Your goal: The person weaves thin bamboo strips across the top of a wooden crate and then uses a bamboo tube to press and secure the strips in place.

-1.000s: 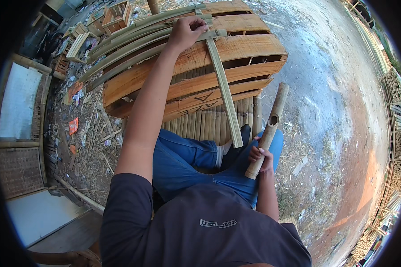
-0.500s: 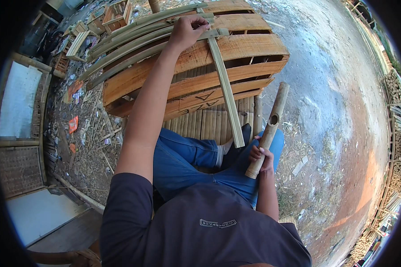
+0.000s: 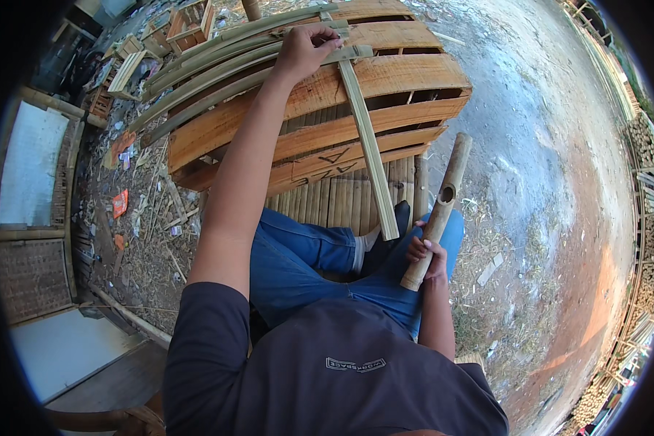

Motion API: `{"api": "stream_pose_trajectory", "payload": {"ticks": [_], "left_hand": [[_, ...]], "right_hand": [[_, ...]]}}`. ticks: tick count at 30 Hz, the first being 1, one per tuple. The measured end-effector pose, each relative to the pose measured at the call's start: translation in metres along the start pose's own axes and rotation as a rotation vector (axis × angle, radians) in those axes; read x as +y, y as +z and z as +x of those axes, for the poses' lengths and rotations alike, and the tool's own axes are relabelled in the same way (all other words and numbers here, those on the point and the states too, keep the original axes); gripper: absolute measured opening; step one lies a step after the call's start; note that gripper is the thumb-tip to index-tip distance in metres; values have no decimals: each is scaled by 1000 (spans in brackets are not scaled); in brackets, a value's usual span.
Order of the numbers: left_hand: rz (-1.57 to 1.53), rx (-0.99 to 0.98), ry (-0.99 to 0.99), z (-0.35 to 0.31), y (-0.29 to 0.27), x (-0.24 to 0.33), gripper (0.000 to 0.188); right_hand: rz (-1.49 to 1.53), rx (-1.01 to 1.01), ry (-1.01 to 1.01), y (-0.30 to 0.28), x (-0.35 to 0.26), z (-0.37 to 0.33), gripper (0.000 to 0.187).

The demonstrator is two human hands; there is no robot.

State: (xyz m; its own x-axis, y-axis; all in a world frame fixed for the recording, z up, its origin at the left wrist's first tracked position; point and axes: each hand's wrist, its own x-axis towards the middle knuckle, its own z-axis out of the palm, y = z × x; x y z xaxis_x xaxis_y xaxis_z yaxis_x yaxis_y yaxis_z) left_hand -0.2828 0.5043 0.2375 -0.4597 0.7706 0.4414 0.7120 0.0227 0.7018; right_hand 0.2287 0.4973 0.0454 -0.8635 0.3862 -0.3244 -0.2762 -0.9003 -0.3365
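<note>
My left hand (image 3: 307, 52) is stretched out over a wooden crate (image 3: 407, 76). Its thumb and fingers pinch together above the ends of the bamboo slats (image 3: 218, 81); a tiny dark thing shows at the fingertips, too small to name. A pale bamboo strip (image 3: 367, 138) runs from under those slat ends across the crate's planks toward my lap. Resting by my thigh, my right hand (image 3: 430, 256) wraps round the lower part of a bamboo tube (image 3: 452, 168), which is tilted up and has a hole in its side.
Beneath the crate is a bamboo-slat bench (image 3: 334, 200). Smaller wooden crates (image 3: 191, 25) stand at the far left on littered ground. A white panel (image 3: 33, 163) leans at the left, and stacked bamboo pieces (image 3: 643, 276) line the right edge.
The bamboo tube in my right hand has shifted very slightly upward. My left hand stays pinched at the same spot on the slats.
</note>
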Motion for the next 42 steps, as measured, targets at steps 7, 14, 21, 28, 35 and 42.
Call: {"api": "stream_pose_trajectory", "payload": {"ticks": [7, 14, 21, 28, 35, 42], "left_hand": [[-1, -3, 11, 1, 0, 0, 18], [13, -6, 9, 2, 0, 0, 18], [13, -11, -2, 1, 0, 0, 19], [10, -5, 2, 2, 3, -3, 18], [-38, 51, 89, 5, 6, -12, 20], [-241, 32, 28, 9, 0, -22, 18]], "right_hand": [[-20, 21, 4, 1, -1, -1, 59], [-21, 15, 12, 3, -2, 0, 60], [-10, 0, 10, 1, -1, 0, 58], [-19, -3, 14, -2, -1, 0, 58], [-15, 6, 11, -1, -1, 1, 58], [-4, 0, 15, -4, -1, 1, 60]]}}
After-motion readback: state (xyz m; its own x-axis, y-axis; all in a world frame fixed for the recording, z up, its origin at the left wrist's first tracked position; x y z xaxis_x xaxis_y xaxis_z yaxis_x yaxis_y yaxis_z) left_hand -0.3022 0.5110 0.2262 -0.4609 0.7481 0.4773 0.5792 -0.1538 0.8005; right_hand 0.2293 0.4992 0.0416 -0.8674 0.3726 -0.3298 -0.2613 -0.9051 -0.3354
